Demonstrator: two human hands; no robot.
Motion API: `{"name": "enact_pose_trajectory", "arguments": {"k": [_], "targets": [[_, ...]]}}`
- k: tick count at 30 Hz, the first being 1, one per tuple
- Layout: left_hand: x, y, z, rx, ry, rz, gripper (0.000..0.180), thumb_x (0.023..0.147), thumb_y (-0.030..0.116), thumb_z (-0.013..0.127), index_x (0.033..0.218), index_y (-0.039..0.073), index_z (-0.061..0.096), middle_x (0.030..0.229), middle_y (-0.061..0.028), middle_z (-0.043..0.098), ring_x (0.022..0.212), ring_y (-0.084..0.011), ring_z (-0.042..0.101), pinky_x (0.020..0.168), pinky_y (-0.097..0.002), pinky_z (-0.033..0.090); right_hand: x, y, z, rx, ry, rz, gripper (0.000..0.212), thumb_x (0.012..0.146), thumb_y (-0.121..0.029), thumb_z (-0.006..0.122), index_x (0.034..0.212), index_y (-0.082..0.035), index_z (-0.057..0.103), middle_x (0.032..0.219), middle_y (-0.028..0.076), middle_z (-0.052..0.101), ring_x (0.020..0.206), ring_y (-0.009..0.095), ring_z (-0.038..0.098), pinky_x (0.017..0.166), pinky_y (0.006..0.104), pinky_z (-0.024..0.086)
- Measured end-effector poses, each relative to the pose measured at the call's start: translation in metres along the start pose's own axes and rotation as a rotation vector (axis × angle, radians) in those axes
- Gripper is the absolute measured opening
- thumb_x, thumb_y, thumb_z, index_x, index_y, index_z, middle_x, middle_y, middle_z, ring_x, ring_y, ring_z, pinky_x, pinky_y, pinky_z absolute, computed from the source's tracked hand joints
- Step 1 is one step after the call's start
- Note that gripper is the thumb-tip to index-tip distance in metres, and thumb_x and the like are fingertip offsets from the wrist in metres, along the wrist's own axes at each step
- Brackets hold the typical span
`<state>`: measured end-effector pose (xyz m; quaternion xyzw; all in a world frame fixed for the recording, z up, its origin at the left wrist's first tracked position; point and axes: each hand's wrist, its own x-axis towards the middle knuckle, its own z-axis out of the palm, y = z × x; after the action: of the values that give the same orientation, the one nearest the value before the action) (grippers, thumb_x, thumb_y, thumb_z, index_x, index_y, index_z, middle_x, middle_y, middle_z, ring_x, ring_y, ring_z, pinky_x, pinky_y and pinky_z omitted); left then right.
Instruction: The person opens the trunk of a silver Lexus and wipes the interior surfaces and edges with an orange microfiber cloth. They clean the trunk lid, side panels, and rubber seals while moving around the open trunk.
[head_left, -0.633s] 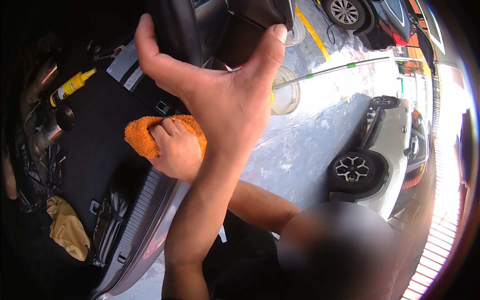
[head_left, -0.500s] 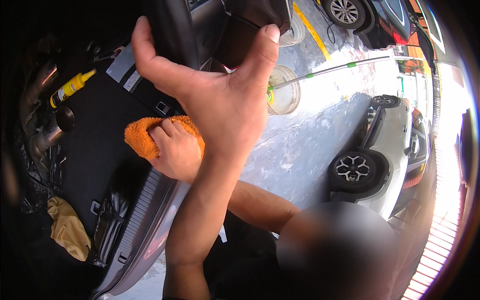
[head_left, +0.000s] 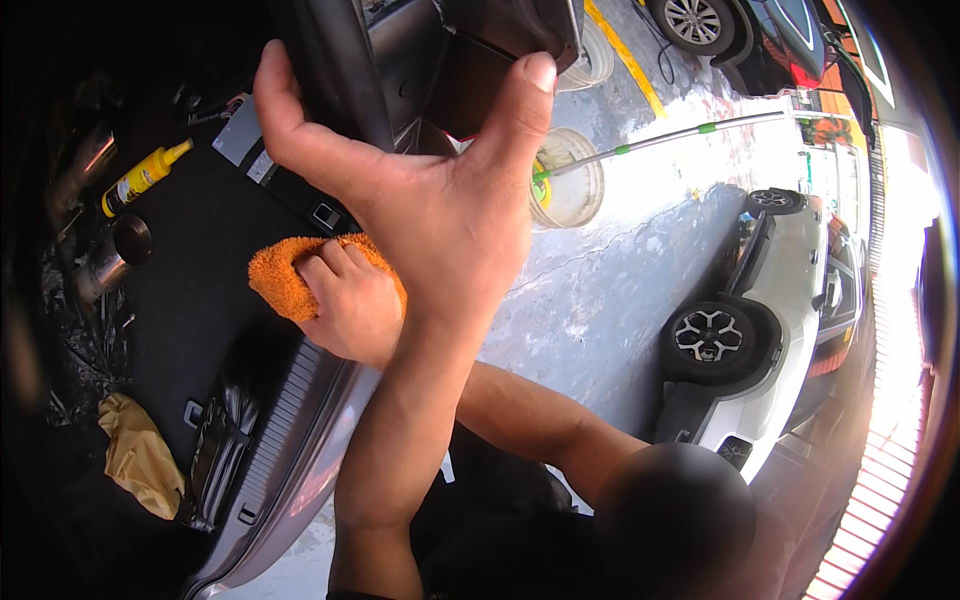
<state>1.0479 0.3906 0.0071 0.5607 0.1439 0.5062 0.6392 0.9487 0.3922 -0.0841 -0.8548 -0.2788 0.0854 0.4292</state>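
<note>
My left hand (head_left: 440, 210) is raised at the top middle, with its thumb and index finger spread wide around a black panel (head_left: 355, 80). Its other fingers are hidden, and the panel runs out of view at the top. Below and partly behind my left forearm, my right hand (head_left: 345, 300) is bunched into an orange fluffy cloth (head_left: 280, 275). The cloth is pressed to the edge of a car's black-carpeted boot floor (head_left: 220, 300), near a small black latch (head_left: 327, 214). The ridged sill (head_left: 285, 415) lies just below it.
On the left are a yellow squeeze bottle (head_left: 145, 180), a shiny metal tube (head_left: 130, 245) and a crumpled tan cloth (head_left: 140, 455). Beyond the boot, a white bucket (head_left: 580, 195) with a green-ringed pole (head_left: 660, 140) stands on grey floor. A white car (head_left: 790, 290) is parked at right.
My left hand and the black panel sit slightly lower and farther left in the picture. My right hand and the cloth hold nearly the same place. More of my right arm shows.
</note>
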Motion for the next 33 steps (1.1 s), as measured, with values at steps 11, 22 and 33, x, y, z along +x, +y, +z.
{"name": "enact_pose_trajectory", "arguments": {"k": [11, 22, 33], "targets": [[0.0025, 0.0007, 0.002, -0.05, 0.011, -0.006, 0.104, 0.083, 0.019, 0.088, 0.155, 0.001, 0.016, 0.146, -0.0238, 0.034, 0.132, -0.0295, 0.049, 0.116, -0.0436, 0.043, 0.0015, 0.0039, -0.0032, -0.131, -0.022, -0.029, 0.023, 0.073, -0.003, 0.075, 0.094, -0.003, 0.065, 0.095, 0.013, 0.064, 0.092, 0.031, 0.064, 0.079, 0.0396, 0.051], [0.003, -0.0003, 0.0031, -0.085, 0.018, -0.013, 0.105, 0.083, 0.017, 0.088, 0.156, 0.002, 0.014, 0.146, -0.0241, 0.034, 0.132, -0.0293, 0.049, 0.117, -0.0431, 0.043, 0.0, 0.0036, -0.001, -0.193, -0.027, -0.011, 0.04, 0.068, -0.013, 0.085, 0.104, -0.007, 0.071, 0.103, 0.009, 0.066, 0.095, 0.029, 0.067, 0.084, 0.0383, 0.056], [0.0029, -0.0018, 0.0018, -0.127, 0.024, -0.025, 0.107, 0.083, 0.016, 0.088, 0.156, 0.002, 0.012, 0.146, -0.0244, 0.033, 0.133, -0.0291, 0.049, 0.118, -0.0427, 0.043, -0.0002, 0.0043, -0.0011, -0.174, -0.069, 0.034, 0.04, 0.066, -0.012, 0.085, 0.102, -0.006, 0.071, 0.101, 0.008, 0.066, 0.094, 0.029, 0.068, 0.081, 0.0384, 0.057]]}}
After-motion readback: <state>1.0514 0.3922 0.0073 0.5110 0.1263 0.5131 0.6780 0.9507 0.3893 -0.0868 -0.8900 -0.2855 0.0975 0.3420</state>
